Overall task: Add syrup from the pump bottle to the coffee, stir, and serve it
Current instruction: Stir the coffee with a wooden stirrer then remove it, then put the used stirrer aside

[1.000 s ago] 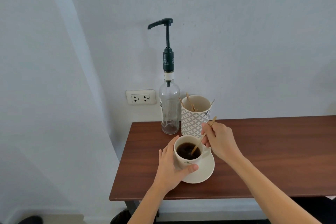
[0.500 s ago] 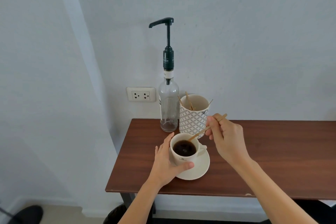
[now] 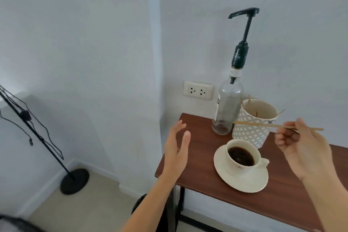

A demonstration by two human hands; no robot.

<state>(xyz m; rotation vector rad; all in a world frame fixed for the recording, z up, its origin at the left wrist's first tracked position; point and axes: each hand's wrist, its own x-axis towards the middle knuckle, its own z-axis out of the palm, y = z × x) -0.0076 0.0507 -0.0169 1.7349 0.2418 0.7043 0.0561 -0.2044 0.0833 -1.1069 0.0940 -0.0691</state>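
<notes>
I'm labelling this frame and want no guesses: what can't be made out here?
- Syrup level in the pump bottle: clear glass, head view, contents unreadable.
- Text on the pump collar: too small.
- Sticks inside the patterned cup: mostly hidden by its wall.
- Table: right part cut off by the frame edge and the right hand.

I am seeing a white double wall socket (image 3: 198,92) sitting on the pale wall just above the far left corner of the dark brown wooden table (image 3: 199,160). Off to the left, a thin black floor stand (image 3: 35,133) with dangling cables is leaning up from its round black base (image 3: 74,181), which is resting on the beige floor (image 3: 81,211).
</notes>
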